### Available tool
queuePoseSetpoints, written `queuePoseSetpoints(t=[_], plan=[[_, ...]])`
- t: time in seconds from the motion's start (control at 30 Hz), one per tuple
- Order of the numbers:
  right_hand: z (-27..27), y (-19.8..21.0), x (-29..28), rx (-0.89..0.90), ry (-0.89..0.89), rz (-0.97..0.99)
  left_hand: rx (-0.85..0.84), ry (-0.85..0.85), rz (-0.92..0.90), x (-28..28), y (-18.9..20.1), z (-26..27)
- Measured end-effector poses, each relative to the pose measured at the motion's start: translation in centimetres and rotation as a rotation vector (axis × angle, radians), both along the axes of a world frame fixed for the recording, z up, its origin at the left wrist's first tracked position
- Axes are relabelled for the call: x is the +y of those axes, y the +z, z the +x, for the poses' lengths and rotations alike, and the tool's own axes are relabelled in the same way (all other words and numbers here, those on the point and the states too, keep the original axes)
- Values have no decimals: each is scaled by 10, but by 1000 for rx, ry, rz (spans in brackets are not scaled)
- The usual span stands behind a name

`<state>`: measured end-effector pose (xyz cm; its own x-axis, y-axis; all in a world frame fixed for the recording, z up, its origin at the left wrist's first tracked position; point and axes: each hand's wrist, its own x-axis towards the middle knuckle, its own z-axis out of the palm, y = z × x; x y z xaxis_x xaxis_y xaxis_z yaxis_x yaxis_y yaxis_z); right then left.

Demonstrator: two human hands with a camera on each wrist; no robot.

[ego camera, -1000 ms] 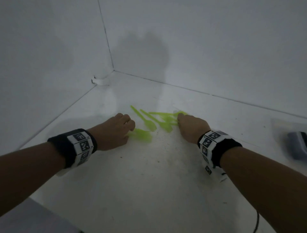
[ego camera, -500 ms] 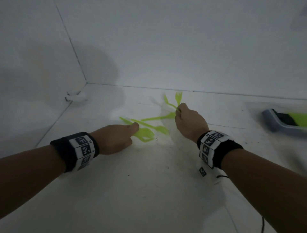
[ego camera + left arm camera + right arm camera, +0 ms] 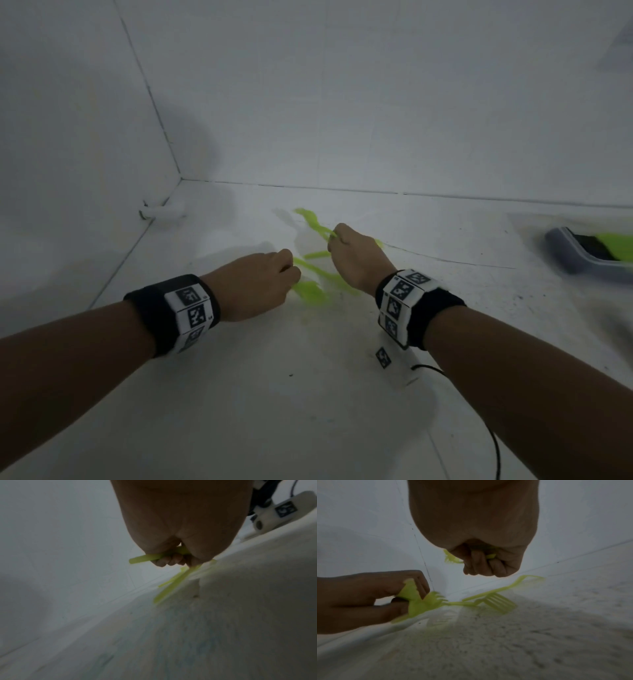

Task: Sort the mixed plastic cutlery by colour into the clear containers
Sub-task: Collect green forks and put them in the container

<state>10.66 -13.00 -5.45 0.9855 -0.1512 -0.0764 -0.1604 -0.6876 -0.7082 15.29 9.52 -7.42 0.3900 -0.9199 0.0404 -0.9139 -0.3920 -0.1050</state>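
Several lime-green plastic forks and spoons (image 3: 313,293) lie on the white table (image 3: 308,394) between my hands. My left hand (image 3: 291,270) (image 3: 173,561) has its fingers curled round a green handle (image 3: 145,558), low over the table; in the right wrist view it pinches a green piece (image 3: 412,595). My right hand (image 3: 334,238) (image 3: 481,563) is raised a little and grips green cutlery, whose fork end (image 3: 310,219) (image 3: 450,559) sticks out past the fist. A loose green fork (image 3: 498,602) lies under the right hand.
A clear container (image 3: 582,255) with green cutlery in it stands at the far right edge. White walls close the table at the back and left, with a small white fitting (image 3: 162,210) in the corner. A black cable (image 3: 493,445) runs by my right forearm.
My right hand has lifted its green cutlery a little higher and further back. My left hand has gone from a pointing touch to curling its fingers round a green piece.
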Motion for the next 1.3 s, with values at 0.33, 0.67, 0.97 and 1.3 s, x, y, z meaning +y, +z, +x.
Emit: queuePoseSetpoints(t=[0.33,0.67,0.97,1.3], plan=[[6,-22,16,106,167,-492,166,131,-25,42,-20,11],[-4,-6,-22,-138,66,-647,445,260,167,28,8,6],[-34,-5,-80,-176,-297,-234,436,270,-43,-20,25,8],[-92,-8,-118,25,-420,-139,307,301,20,-144,4,42]])
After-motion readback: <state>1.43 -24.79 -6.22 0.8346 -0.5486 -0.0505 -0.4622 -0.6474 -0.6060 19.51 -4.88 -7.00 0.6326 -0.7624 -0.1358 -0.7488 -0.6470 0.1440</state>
